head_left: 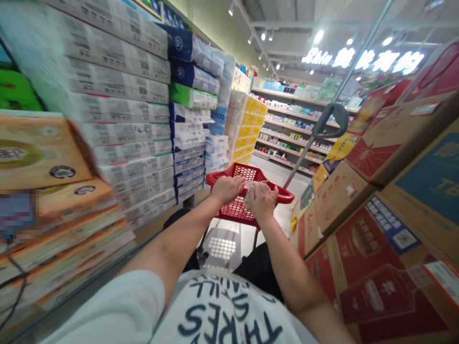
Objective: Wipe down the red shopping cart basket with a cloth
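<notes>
In the head view a red plastic shopping cart (240, 208) with a mesh basket stands right in front of me. My left hand (228, 188) lies over the left part of its red handle (285, 195), fingers closed around it. Close beside it, my right hand (263, 198) is curled over the same bar. Something pale and crumpled (248, 197) shows at the right hand's inner side, pressed near the handle; I cannot make out what it is. The basket's inside is only partly visible past my hands.
Tall stacks of wrapped paper packs (125, 100) line the left, with orange packs (36, 157) nearest. Cardboard cartons (366, 267) crowd the right. A metal pole with a grey looped grip (332, 122) leans at right. Stocked shelves (287, 126) stand beyond the pale floor (276, 167).
</notes>
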The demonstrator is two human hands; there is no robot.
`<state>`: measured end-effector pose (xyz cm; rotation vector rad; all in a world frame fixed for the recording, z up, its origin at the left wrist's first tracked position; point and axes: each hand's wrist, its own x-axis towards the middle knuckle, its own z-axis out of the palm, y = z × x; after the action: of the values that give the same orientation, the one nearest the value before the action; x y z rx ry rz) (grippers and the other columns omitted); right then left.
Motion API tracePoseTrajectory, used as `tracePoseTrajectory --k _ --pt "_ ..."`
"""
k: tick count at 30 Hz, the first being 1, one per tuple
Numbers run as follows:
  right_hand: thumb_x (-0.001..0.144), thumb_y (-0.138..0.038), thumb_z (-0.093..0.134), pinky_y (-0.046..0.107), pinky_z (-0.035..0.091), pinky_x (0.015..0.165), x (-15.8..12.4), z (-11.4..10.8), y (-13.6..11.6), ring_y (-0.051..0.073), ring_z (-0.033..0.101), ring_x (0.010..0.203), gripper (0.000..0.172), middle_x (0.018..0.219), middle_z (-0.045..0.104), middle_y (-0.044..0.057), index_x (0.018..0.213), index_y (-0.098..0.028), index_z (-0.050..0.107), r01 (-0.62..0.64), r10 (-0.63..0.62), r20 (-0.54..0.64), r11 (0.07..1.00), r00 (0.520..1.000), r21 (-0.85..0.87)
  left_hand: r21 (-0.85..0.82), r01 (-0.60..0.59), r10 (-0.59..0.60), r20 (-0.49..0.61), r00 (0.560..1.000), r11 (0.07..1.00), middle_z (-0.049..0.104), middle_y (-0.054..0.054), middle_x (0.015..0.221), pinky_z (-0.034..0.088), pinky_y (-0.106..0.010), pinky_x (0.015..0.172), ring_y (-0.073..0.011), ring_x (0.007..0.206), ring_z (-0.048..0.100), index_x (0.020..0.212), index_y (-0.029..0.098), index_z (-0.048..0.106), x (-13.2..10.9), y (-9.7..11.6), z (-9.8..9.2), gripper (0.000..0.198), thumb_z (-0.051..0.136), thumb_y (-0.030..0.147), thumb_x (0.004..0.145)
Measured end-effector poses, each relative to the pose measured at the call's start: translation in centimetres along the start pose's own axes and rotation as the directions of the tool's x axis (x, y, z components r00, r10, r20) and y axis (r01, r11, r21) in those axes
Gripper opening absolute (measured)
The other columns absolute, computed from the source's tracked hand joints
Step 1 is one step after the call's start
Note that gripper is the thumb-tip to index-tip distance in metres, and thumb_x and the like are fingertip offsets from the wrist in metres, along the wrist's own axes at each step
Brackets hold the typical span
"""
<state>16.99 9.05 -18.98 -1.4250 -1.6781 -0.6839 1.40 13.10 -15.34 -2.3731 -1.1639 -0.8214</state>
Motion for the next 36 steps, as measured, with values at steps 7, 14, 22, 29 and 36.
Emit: tracePoseTrajectory --k 7,14,22,29,36 --pt "0.092 -0.025 0.042 0.046 0.026 0.106 -0.1 0.4 0.2 0.025 0.05 0.115 0.031 0.119 0.061 0.011 0.117 -0.018 0.06 0.058 -0.058 -0.088 0.998 0.994 0.002 0.032 0.037 -0.037 -0.008 0.999 0.999 0.067 -0.008 0.117 0.045 -0.031 0.073 -0.0191 0.091 0.067 0.121 0.019 0.057 0.1 0.4 0.1 0.04 0.029 0.037 0.099" --pt "0.093 -0.026 0.042 0.041 0.033 0.097 1.6 0.1 0.7 0.022 0.056 0.093 0.027 0.095 0.067 0.009 0.104 -0.017 0.065 -0.02 0.02 0.017 0.999 1.0 0.035 0.022 0.077 -0.076 -0.027 0.997 0.997 0.066 -0.007 0.12 0.045 -0.034 0.077 -0.021 0.094 0.067 0.123 0.02 0.058 -0.2 0.1 0.3 0.041 0.03 0.037 0.098" --pt "0.092 -0.025 0.044 0.044 0.027 0.105 0.9 1.0 0.2 0.022 0.055 0.1 0.026 0.103 0.067 0.008 0.106 -0.018 0.065 0.02 -0.018 -0.034 0.998 0.999 0.064 0.051 0.064 -0.064 0.01 0.998 0.997 0.064 -0.007 0.125 0.046 -0.034 0.079 -0.0197 0.096 0.066 0.123 0.019 0.058 -0.3 -0.7 0.3 0.042 0.027 0.034 0.099" --pt "0.091 -0.021 0.044 0.043 0.03 0.106 0.0 2.0 -0.4 0.025 0.047 0.119 0.031 0.122 0.059 0.01 0.117 -0.018 0.06 0.082 -0.076 -0.112 0.995 0.991 0.048 0.056 0.054 -0.055 0.015 0.998 0.997 0.063 -0.007 0.126 0.046 -0.034 0.08 -0.02 0.104 0.064 0.126 0.018 0.055 -0.1 -0.6 0.5 0.041 0.027 0.028 0.099" --pt "0.089 -0.026 0.048 0.044 0.032 0.103 1.2 1.6 -0.5 0.022 0.053 0.096 0.021 0.097 0.065 0.007 0.1 -0.019 0.065 0.01 -0.011 0.017 0.998 1.0 0.064 0.06 0.079 -0.079 -0.01 0.997 0.995 0.064 -0.009 0.123 0.046 -0.033 0.077 -0.0212 0.099 0.066 0.124 0.017 0.057 -0.2 -0.2 0.4 0.041 0.027 0.032 0.099"
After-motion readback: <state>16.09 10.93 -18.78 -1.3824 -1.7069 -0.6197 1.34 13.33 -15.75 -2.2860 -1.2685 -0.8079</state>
